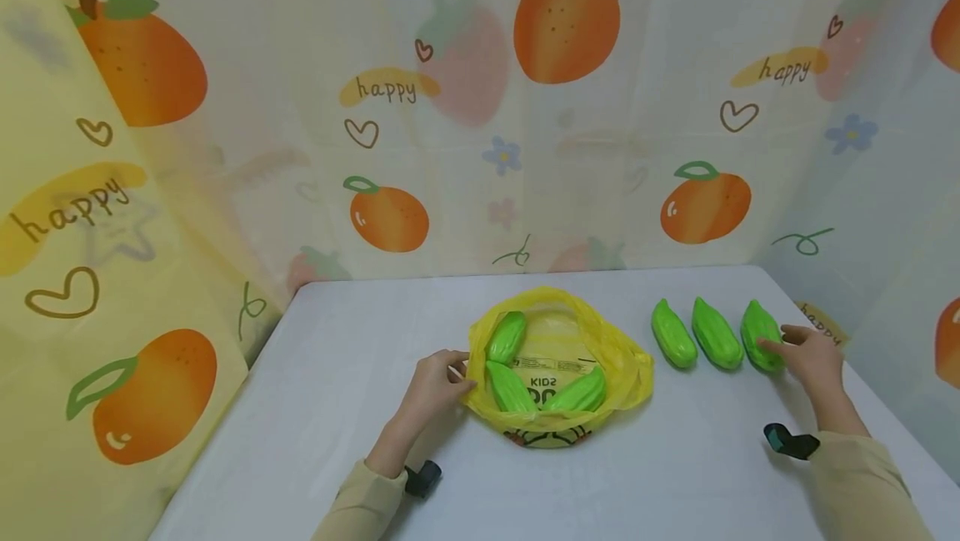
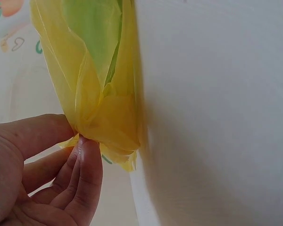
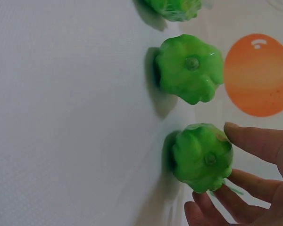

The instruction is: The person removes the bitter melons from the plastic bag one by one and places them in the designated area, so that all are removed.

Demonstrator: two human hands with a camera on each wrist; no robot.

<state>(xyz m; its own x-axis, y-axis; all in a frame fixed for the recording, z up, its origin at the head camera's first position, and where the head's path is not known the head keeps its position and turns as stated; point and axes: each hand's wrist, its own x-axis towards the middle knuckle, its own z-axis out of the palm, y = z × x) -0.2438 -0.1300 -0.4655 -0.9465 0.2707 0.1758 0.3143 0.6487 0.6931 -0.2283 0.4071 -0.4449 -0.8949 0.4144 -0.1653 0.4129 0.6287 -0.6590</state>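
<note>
My left hand (image 1: 433, 378) pinches the left rim of a yellow plastic bag (image 1: 637, 378) between thumb and fingers; the left wrist view shows the bunched film (image 2: 108, 117) at the fingertips. The bag's mouth is spread wide, and three green bitter melons lie inside, one bitter melon (image 1: 507, 337) at the upper left and two lower down. At the right, my right hand (image 1: 813, 358) has its thumb and fingers around the rightmost bitter melon (image 1: 759, 331), which lies on the table. In the right wrist view this ridged melon (image 3: 198, 155) shows its blunt end.
Two more bitter melons lie in a row left of the held one, a middle melon (image 1: 716, 334) and a left melon (image 1: 672, 337). The white table (image 1: 360, 316) meets fruit-printed curtains (image 1: 637, 207) at the back and sides.
</note>
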